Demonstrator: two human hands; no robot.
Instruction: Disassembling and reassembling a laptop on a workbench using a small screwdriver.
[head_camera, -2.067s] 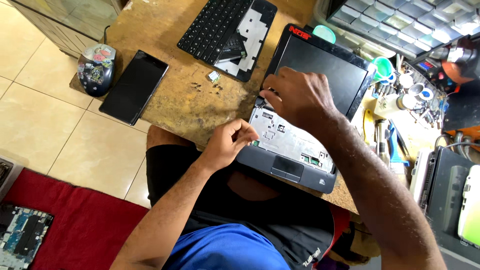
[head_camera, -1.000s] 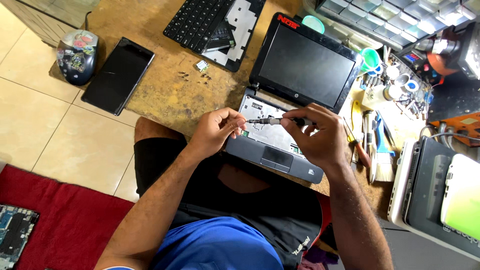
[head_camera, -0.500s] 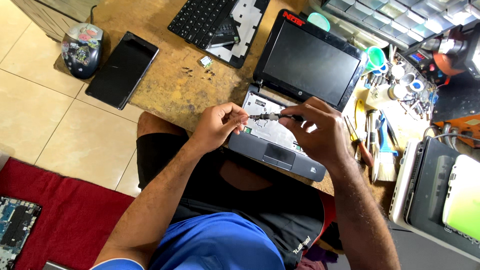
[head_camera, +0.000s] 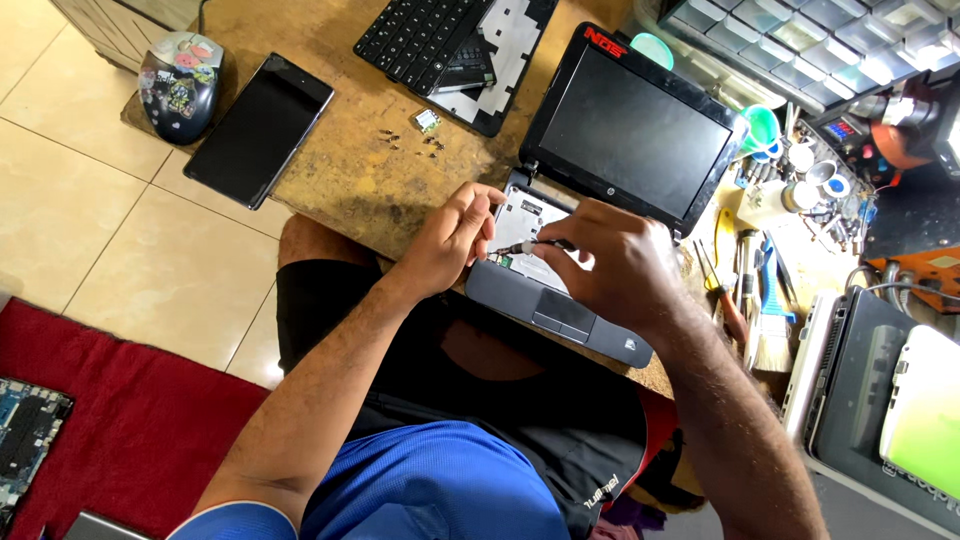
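A small black laptop (head_camera: 630, 135) stands open on the wooden table (head_camera: 350, 180), its keyboard removed so the metal inner plate (head_camera: 527, 215) shows. My right hand (head_camera: 620, 265) is closed around a thin screwdriver (head_camera: 525, 246) that points left over the open base. My left hand (head_camera: 455, 235) rests at the base's left edge, fingertips pinched at the screwdriver's tip. What sits at the tip is too small to tell. The grey palm rest and touchpad (head_camera: 560, 312) lie under my right wrist.
The detached keyboard (head_camera: 440, 45) lies upside-left at the table's far edge, with loose screws and a small chip (head_camera: 428, 122) beside it. A dark tablet (head_camera: 260, 128) and a mouse (head_camera: 180, 85) sit left. Brushes, tools and parts drawers crowd the right. Another laptop (head_camera: 860, 400) is at right.
My right hand came off the laptop's hinge area and took up a screwdriver. Both hands now meet over the open base; the camera view shifted slightly.
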